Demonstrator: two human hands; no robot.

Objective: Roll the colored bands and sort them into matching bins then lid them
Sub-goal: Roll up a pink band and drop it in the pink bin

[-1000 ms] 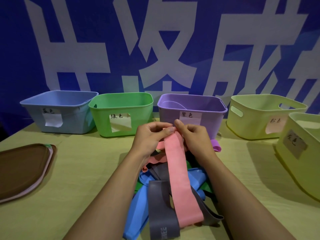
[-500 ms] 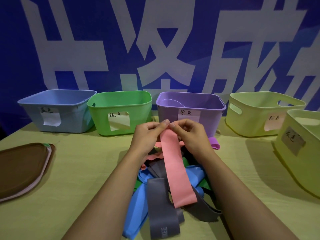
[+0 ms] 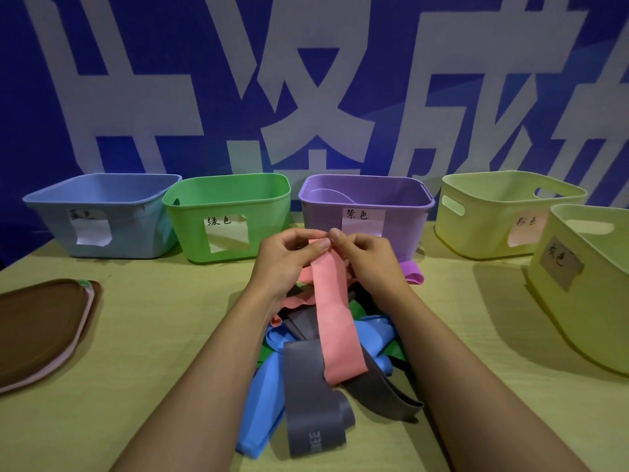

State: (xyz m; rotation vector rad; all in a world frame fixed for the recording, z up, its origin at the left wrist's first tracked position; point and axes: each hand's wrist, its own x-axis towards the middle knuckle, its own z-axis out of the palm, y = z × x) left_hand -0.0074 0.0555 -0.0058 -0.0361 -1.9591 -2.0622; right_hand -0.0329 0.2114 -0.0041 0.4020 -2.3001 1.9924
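Both my left hand (image 3: 289, 257) and right hand (image 3: 367, 257) pinch the pink band (image 3: 335, 321) at its top; it hangs over the band pile (image 3: 306, 396), before the purple bin (image 3: 366, 212).

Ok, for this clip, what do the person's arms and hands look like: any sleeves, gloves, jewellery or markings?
Both forearms are bare as far as the frame shows, with no sleeve in view. The left hand and right hand wear no gloves, and no rings, watch, bracelets or markings show. The fingernails that show are short and unpainted.
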